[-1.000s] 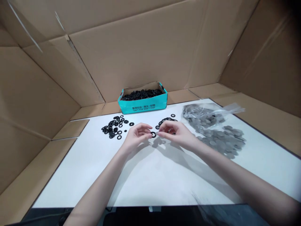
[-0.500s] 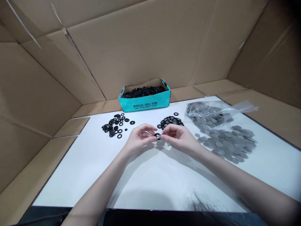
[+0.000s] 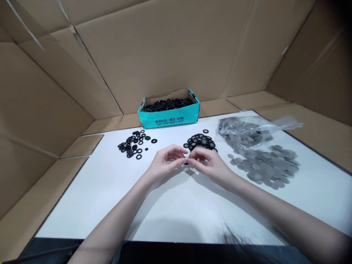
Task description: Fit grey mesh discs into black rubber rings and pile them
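Note:
Between my fingertips, just above the white table, is a black ring washer [image 3: 186,163] with a thin grey disc at it. My left hand [image 3: 168,161] pinches its left side with thumb and fingers. From the right, my right hand [image 3: 206,161] is closed on the grey disc against the ring, the two thumbs nearly meeting. My fingers hide most of both pieces, so how far the disc sits inside the ring is unclear. Right behind my hands lies a pile of black rings with grey discs in them [image 3: 200,140].
Loose black rings [image 3: 134,143] lie at the left. Grey discs [image 3: 271,165] spread on the right, with a clear plastic bag of more discs [image 3: 244,132] behind them. A turquoise box [image 3: 170,118] full of black rings stands at the back. Cardboard walls [image 3: 165,51] surround the table.
My hands have drawn slightly closer together, and my thumbs now cover more of the ring and disc. The view has shifted a little.

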Demonstrator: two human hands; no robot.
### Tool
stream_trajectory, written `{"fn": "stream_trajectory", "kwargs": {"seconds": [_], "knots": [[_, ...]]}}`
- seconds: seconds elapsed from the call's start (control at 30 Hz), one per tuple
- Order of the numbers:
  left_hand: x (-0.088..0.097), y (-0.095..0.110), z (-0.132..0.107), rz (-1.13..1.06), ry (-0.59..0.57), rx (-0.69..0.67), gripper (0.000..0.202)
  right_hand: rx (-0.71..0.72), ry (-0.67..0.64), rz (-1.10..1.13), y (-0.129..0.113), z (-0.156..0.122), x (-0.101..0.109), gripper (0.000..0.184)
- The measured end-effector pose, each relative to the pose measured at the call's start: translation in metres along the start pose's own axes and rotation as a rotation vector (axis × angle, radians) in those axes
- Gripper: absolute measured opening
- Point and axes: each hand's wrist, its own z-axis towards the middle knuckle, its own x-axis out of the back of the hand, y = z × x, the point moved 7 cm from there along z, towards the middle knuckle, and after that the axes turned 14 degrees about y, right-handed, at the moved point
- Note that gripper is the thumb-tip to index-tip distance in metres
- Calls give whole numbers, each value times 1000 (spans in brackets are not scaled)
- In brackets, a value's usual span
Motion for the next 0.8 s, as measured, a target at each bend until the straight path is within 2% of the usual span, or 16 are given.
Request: {"fn": "stream_trajectory", "kwargs": {"seconds": [0.27, 0.4, 0.6, 0.8], "knots": [[1, 8, -2, 84, 24, -93, 21, 83, -35, -53, -3, -2, -2, 14], [2, 11, -2, 91, 69, -125, 19, 143, 21, -61, -6, -2, 2, 9], [-1, 12, -3, 178, 15, -193, 18, 125, 30, -65, -3, -1, 4, 12], [-4, 17, -6, 312, -33, -316, 13, 101, -18, -75, -6, -2, 4, 15]]}}
